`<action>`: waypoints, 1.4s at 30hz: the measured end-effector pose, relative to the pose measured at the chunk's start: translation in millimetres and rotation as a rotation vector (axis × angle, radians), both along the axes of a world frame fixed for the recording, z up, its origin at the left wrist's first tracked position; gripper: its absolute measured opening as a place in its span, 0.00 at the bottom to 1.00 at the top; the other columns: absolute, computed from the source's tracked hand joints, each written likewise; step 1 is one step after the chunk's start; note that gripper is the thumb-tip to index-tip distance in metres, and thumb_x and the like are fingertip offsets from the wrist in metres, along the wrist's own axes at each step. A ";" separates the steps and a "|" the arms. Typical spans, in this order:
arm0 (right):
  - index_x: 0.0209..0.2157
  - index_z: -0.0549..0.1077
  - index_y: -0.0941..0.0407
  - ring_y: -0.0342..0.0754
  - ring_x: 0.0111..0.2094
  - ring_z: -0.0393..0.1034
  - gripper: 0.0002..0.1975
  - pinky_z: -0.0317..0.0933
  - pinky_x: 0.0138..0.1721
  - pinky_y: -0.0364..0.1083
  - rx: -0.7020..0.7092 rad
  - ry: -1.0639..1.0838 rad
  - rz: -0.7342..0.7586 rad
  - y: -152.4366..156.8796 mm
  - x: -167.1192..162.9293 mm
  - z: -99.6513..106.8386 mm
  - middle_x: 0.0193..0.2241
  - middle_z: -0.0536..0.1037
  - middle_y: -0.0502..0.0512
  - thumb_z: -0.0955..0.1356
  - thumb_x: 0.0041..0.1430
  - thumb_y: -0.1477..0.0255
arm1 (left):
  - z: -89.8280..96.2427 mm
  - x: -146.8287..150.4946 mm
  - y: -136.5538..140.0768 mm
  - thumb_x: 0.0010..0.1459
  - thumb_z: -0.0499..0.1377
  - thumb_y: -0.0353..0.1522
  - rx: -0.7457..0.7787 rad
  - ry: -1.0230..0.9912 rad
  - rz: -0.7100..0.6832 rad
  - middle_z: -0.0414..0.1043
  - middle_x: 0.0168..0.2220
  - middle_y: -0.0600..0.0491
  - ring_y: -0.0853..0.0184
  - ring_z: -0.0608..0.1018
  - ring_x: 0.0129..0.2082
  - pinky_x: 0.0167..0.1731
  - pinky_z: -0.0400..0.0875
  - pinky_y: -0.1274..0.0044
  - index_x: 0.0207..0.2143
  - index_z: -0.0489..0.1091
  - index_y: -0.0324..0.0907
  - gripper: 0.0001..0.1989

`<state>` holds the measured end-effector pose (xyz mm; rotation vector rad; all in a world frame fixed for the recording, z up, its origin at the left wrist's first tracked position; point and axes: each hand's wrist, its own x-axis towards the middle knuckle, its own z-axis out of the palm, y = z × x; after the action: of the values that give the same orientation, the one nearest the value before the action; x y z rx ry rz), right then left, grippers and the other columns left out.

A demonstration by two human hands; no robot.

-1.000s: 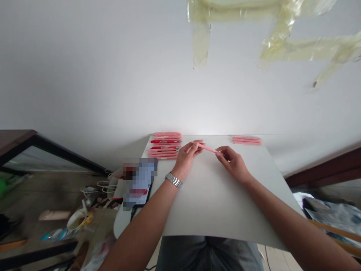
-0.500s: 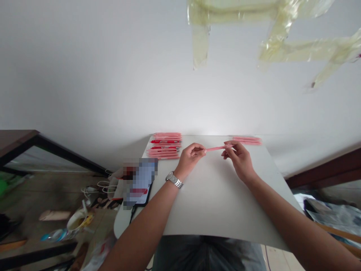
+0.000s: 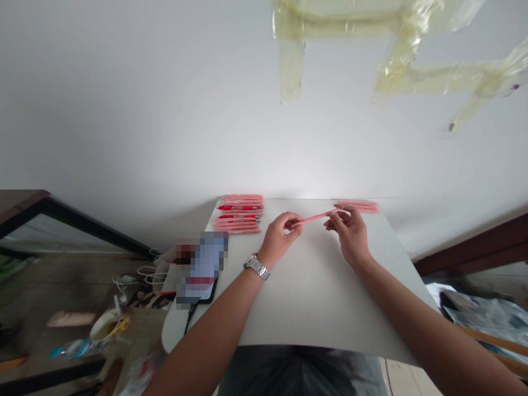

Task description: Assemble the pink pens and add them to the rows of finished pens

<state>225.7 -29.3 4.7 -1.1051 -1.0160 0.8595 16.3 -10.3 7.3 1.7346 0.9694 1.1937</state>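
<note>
A slim pink pen (image 3: 315, 218) is held above the white table, slightly tilted, with its right end higher. At its left end, the fingers and thumb of my left hand (image 3: 281, 237) are curled around it. My right hand (image 3: 351, 234) pinches the other end between thumb and fingertips. Behind my right hand lies a small group of pink pens (image 3: 363, 206) near the wall. To the left of my left hand is a larger stack of pink pens (image 3: 237, 226), with red pens (image 3: 239, 208) among them.
A phone (image 3: 204, 267), partly pixelated, lies at the table's left edge with a cable. The white table (image 3: 313, 308) stands against a wall with yellowish tape (image 3: 291, 69). On the floor at left are a cup (image 3: 105, 324) and a bottle (image 3: 76, 348).
The pink pen tilts more, and more of its left end shows between my left fingers. My left thumb has dropped a little. The view has shifted slightly.
</note>
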 end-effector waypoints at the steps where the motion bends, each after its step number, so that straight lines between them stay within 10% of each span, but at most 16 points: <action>1: 0.47 0.71 0.52 0.46 0.31 0.78 0.21 0.74 0.35 0.48 -0.006 0.006 0.010 0.1 0.2 -0.3 0.35 0.79 0.51 0.74 0.59 0.55 | -0.2 -0.5 0.6 0.62 0.64 0.37 0.006 -0.007 0.010 0.79 0.42 0.49 0.65 0.79 0.41 0.46 0.74 0.74 0.43 0.76 0.43 0.10; 42: 0.42 0.75 0.55 0.44 0.28 0.75 0.18 0.73 0.30 0.46 -0.036 -0.010 -0.011 -3.1 1.4 2.5 0.38 0.83 0.57 0.74 0.59 0.56 | 0.7 -2.1 2.5 0.61 0.66 0.40 -0.021 -0.139 0.018 0.80 0.42 0.47 0.63 0.81 0.43 0.48 0.76 0.72 0.41 0.77 0.41 0.12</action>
<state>227.1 -32.4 7.2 -1.1455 -1.0054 0.8666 14.2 -7.9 8.0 1.6064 0.9132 1.2928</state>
